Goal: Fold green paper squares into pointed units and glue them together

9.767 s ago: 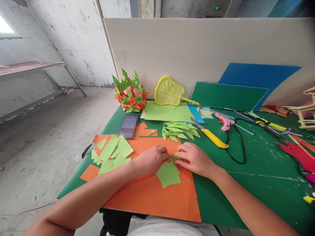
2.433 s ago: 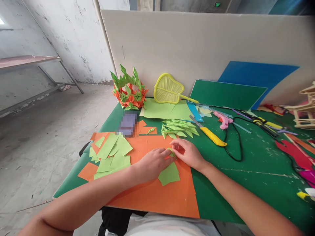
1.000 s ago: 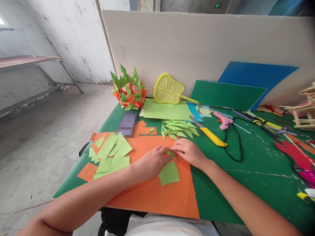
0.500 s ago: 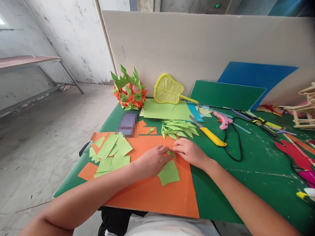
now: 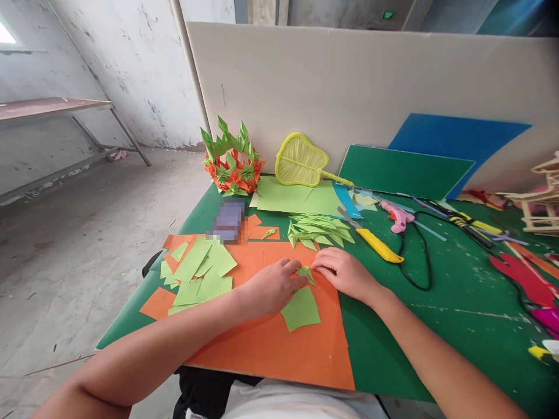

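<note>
Orange sheet (image 5: 271,355)'s closest, flat green paper (image 5: 301,311) on top. Just past that, left hand (image 5: 276,285)'s on a small folded green piece (image 5: 306,273), right hand (image 5: 347,274)'s by its right edge; can't tell if either's pinching. The right one's shifted outward since half a second ago, baring more. One tip points near-right, long axis partly covered. Folded leaves (image 5: 322,228) behind.

Left fingers (image 5: 289,266) — on folded green piece (image 5: 307,273) | right fingers (image 5: 325,260) — at its edge | orange sheet (image 5: 305,358) beneath
</note>
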Motion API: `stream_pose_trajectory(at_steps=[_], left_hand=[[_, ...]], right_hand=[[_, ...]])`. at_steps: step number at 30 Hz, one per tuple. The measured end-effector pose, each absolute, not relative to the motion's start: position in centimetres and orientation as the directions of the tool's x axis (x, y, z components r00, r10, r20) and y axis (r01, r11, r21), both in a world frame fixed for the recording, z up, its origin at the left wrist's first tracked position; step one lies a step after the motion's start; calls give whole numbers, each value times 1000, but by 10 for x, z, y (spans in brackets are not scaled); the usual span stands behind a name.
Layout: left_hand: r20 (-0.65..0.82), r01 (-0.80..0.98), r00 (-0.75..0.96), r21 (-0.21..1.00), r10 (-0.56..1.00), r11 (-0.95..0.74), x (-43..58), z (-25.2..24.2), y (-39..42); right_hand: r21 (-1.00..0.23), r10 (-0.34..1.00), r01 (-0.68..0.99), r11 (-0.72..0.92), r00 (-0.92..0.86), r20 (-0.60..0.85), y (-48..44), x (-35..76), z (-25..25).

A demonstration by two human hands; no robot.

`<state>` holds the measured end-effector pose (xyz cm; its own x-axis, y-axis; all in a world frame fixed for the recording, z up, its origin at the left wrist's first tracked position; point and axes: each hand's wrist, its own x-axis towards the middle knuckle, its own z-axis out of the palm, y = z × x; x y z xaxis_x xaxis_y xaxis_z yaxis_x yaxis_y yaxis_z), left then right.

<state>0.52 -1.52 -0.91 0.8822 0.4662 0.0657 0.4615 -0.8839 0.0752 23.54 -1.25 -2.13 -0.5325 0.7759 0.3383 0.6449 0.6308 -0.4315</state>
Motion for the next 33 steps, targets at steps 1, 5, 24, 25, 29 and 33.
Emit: stream_pose_trajectory(at_steps=[1,5,24,25,29,33], left_hand=[[76,461,881,84,467,-883,5,-10,-15],[103,464,875,106,473,-880,5,-13,-14],[80,514,850,98,521,-853,8,-11,-13],[75,516,848,99,524,-851,9,-11,-13],[62,516,849,119,525,-849,9,-9,-12],[75,508,852,128,519,-852,9,-9,-11]], right_hand=[[-450,789,648,614,-509,344,-13,235,-22],[-484,833,680,551,-417,363,-16,227,-25],[-632,927,678,374,-260,270,-15,215,-31],[-633,929,679,371,-260,265,-15,215,-31],[-604,932,711,360,-252,259,-15,215,-32],[-559,932,748,357,-247,265,-16,214,-31]])
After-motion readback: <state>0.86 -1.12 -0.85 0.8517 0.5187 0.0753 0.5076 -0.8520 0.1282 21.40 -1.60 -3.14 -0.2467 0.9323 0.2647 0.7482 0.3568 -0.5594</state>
